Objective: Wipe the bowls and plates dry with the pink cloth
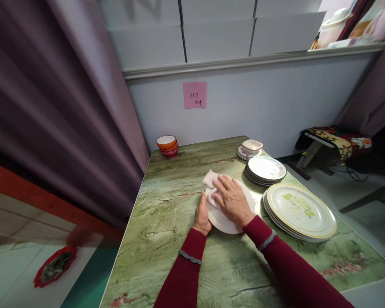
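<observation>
A white plate [225, 223] is held over the green table, its face turned up toward me. My left hand [202, 214] grips its left rim, thumb on top and the other fingers hidden underneath. Spread over the plate's face, my right hand [232, 199] presses a pale pink cloth [211, 177] against it. One end of the cloth sticks out past the fingertips at the far left rim. Close by on the right are a stack of round plates [266, 167] and a stack of large oval plates [301, 209] with a yellow rim.
Stacked orange and red bowls [167, 145] stand at the table's [160, 239] far left corner. Far right, a small dish [252, 146] sits on small plates [242, 154]. A pink note [194, 95] hangs on the wall. A stool [321, 145] and a red basin [56, 266] are beyond the table.
</observation>
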`<state>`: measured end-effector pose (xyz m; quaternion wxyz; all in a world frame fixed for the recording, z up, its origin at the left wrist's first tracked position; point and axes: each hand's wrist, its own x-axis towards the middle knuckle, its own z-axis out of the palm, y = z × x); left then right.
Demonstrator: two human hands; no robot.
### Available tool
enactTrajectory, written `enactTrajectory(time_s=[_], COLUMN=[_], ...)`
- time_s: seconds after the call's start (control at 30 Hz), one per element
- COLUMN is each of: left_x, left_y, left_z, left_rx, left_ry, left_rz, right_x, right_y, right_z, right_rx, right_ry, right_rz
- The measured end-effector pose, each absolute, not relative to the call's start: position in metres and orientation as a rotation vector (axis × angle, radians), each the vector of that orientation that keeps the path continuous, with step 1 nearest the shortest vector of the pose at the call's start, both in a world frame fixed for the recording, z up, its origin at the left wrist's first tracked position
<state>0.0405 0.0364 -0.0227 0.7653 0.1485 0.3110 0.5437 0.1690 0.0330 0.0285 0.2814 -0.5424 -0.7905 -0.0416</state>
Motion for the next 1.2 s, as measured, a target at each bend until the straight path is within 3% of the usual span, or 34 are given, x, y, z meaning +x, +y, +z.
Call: enactTrajectory(time_s=[0.1, 0.17, 0.27, 0.43, 0.7, 0.87, 1.1, 1.2], left_x=[0.04, 0.037, 0.031, 0.019, 0.031, 0.011, -0.028, -0.019], left_y=[0.036, 0.037, 0.041, 0.048, 0.044, 0.022, 0.046, 0.054], left_z=[-0.022, -0.022, -0.022, -0.02, -0.015, 0.0, 0.068, 0.073], left_rx=[0.36, 0.351, 0.329, 0.269, 0.177, 0.365, 0.818, 0.754], left_ry=[0.658, 0.669, 0.701, 0.763, 0.866, 0.72, 0.99, 1.06], left_rz=[1.151, 1.152, 1.18, 1.266, 1.55, 1.305, 0.896, 0.904], right_x=[0.194, 0.211, 0.227, 0.219, 0.168, 0.18, 0.203, 0.202], right_y=[0.045, 0.048, 0.049, 0.045, 0.043, 0.057, 0.06, 0.06], right_z=[0.034, 0.033, 0.025, 0.005, -0.019, -0.023, -0.026, -0.026], right_rx=[-1.649, -1.685, -1.527, -1.277, -0.919, -0.731, -0.741, -0.733], right_ry=[-1.823, -1.492, -1.064, -0.821, -0.461, -0.35, -0.553, -0.53], right_rz=[0.122, 0.5, 1.0, 1.338, 1.528, 1.547, 1.8, 1.817])
